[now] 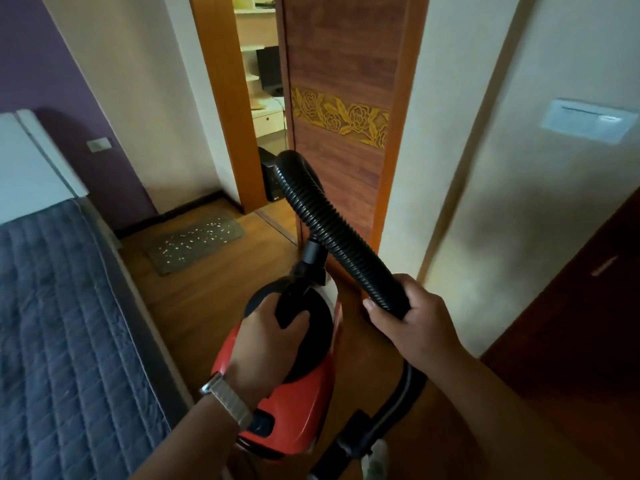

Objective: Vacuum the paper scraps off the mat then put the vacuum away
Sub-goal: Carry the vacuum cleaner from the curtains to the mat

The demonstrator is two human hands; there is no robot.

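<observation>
The mat (195, 244) lay on the floor by the doorway, well ahead of the person. The vacuum (291, 403), a red canister, was right in front. The left hand (266, 337) was wrapped round its black top handle. It looked hard and fairly heavy, so that's probably the spot to carry it. The hose (332, 233) was ribbed and floppy, and the right hand (415, 317) gripped it near one end. The scraps (194, 242) were tiny, light bits scattered all over the mat.

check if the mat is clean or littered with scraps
Littered: pale paper scraps lie scattered all over the grey mat.
</observation>
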